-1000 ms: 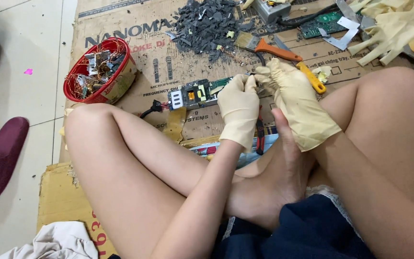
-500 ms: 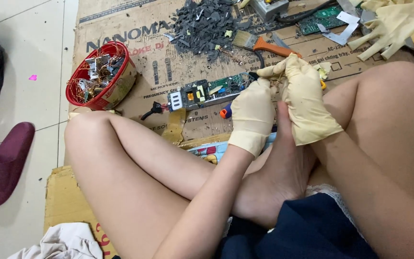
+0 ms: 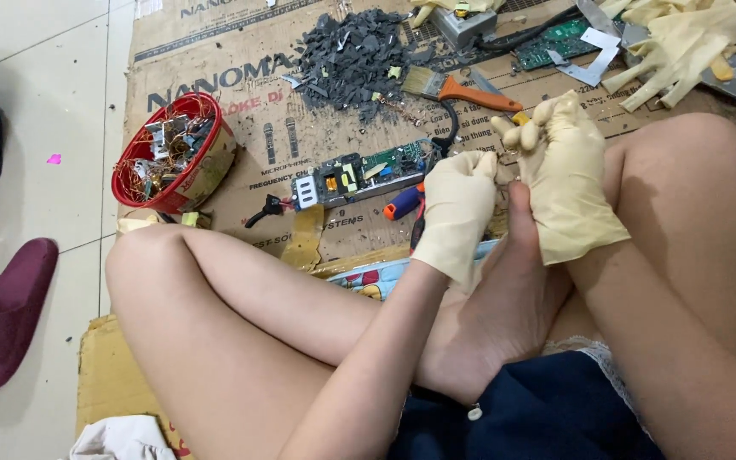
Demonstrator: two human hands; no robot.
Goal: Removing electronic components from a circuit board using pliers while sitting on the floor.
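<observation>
Above the crossed legs, both gloved hands meet over the cardboard sheet point(image 3: 240, 64). Left hand point(image 3: 456, 213) and right hand point(image 3: 566, 175) each close their grip on a small part point(image 3: 504, 158) pinched between them, too small to identify. Just beyond lie a circuit board point(image 3: 364, 173), a paintbrush point(image 3: 457, 88) and a red bowl point(image 3: 176, 153) of scrap.

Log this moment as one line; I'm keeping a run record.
left hand: gloved, fingers curled, contents hidden | right hand: gloved, fingers bunched, contents hidden | circuit board: on cardboard | red bowl: scrap parts
</observation>
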